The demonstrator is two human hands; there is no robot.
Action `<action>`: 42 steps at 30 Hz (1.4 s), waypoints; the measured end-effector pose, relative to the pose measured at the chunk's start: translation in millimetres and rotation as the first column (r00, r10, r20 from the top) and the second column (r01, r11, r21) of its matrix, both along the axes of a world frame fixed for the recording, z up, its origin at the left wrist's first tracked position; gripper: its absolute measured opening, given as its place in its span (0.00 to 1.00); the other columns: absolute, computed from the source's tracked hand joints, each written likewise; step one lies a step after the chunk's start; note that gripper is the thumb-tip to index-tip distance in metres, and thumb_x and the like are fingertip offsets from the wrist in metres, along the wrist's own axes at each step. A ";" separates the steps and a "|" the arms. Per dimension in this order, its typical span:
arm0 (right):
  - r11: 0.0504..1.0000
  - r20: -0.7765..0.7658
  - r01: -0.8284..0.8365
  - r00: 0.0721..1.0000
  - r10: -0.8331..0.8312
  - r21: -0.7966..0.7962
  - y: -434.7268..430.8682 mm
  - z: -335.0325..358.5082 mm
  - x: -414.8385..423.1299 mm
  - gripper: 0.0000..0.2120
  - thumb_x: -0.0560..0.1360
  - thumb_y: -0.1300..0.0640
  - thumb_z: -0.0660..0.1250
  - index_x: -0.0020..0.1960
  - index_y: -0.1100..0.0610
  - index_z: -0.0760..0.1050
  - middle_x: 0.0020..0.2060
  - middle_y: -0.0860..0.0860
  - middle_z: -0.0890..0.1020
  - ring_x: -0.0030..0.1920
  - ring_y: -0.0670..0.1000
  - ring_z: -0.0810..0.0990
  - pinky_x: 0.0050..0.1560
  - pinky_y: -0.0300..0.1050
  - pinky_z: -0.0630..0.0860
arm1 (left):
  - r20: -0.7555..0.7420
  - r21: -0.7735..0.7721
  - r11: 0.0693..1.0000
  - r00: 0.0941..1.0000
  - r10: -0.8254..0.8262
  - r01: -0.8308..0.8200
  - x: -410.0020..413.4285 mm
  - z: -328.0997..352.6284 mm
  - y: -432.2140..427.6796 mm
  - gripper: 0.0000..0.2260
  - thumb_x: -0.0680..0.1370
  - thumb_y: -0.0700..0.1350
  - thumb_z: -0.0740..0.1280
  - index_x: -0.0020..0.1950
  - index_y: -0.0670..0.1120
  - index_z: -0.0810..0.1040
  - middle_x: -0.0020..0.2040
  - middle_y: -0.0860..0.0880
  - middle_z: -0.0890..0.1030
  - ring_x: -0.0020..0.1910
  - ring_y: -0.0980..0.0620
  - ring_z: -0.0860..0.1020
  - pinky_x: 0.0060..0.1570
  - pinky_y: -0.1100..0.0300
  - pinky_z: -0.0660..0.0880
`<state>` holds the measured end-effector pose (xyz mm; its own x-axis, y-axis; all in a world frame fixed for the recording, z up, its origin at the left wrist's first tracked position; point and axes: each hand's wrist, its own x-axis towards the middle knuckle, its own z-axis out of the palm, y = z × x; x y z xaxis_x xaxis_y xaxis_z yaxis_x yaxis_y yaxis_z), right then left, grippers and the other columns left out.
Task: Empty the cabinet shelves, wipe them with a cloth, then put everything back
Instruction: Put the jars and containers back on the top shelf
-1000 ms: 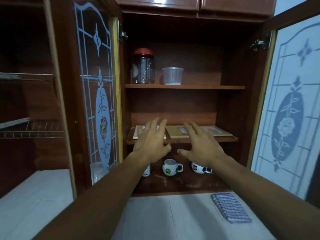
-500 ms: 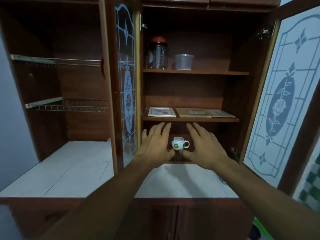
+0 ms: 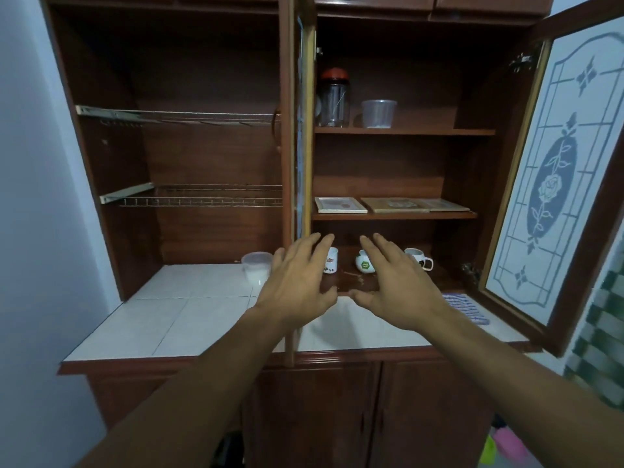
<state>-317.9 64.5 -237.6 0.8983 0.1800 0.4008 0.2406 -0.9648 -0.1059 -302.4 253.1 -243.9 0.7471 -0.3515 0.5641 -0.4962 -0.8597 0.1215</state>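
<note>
The wooden cabinet stands open with three shelves. On the top shelf are a red-lidded glass jar and a clear plastic tub. The middle shelf holds a white framed picture and flat wooden boards. Three white mugs sit on the bottom shelf: one at the left, one with a green mark, one at the right. My left hand and my right hand hover open in front of the mugs, holding nothing. A blue checked cloth lies on the counter at the right.
A white tiled counter runs below the shelves, with a clear lidded tub on it. The left bay has two wire racks. The frosted glass door swings open at the right; the other door's edge faces me.
The view has pulled back and lowered, so the cabinet looks farther away. Both hands dropped from the middle shelf level to in front of the mugs, still open.
</note>
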 end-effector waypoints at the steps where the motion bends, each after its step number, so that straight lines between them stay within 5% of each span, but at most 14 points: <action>1: 1.000 0.002 0.000 1.000 0.000 -0.002 14.4 -1.1 -5.4 0.44 0.74 0.36 0.63 0.79 0.49 0.42 0.79 0.51 0.47 0.78 0.55 0.49 0.77 0.55 0.52 | -0.004 0.006 1.000 1.000 -0.011 0.011 -5.2 -0.3 14.6 0.37 0.76 0.53 0.66 0.79 0.50 0.50 0.78 0.50 0.56 0.77 0.51 0.52 0.74 0.43 0.53; 16: 0.999 -0.106 -0.039 0.993 0.043 0.037 194.9 -50.7 -25.1 0.44 0.75 0.37 0.63 0.79 0.48 0.41 0.79 0.49 0.47 0.78 0.54 0.50 0.76 0.52 0.52 | -0.074 0.101 0.985 0.986 0.147 -0.139 -21.2 -49.3 188.6 0.36 0.74 0.59 0.62 0.79 0.50 0.54 0.78 0.47 0.58 0.76 0.45 0.57 0.72 0.40 0.52; 23: 0.995 -0.116 -0.052 0.991 0.061 0.079 216.8 -68.7 19.5 0.44 0.74 0.36 0.63 0.79 0.46 0.40 0.79 0.47 0.44 0.79 0.53 0.49 0.75 0.50 0.56 | -0.039 0.077 0.981 0.982 0.184 -0.180 18.7 -61.8 210.1 0.36 0.71 0.59 0.62 0.77 0.46 0.62 0.75 0.44 0.65 0.73 0.42 0.64 0.69 0.36 0.58; 29: 0.994 -0.134 -0.062 0.988 0.075 0.093 219.9 -77.0 65.1 0.44 0.75 0.36 0.63 0.79 0.46 0.39 0.79 0.47 0.44 0.79 0.54 0.50 0.75 0.51 0.56 | -0.112 0.120 0.964 0.962 0.250 -0.237 63.1 -69.4 208.4 0.36 0.76 0.59 0.63 0.79 0.51 0.51 0.79 0.49 0.55 0.77 0.48 0.54 0.73 0.42 0.51; 42: 0.992 -0.146 -0.024 0.988 0.042 0.122 244.8 -100.7 189.9 0.43 0.73 0.38 0.65 0.79 0.51 0.48 0.78 0.51 0.54 0.77 0.54 0.56 0.73 0.53 0.63 | -0.153 0.091 0.977 0.967 0.203 -0.190 191.7 -93.9 240.0 0.36 0.76 0.58 0.66 0.78 0.51 0.52 0.78 0.49 0.57 0.76 0.48 0.56 0.73 0.41 0.52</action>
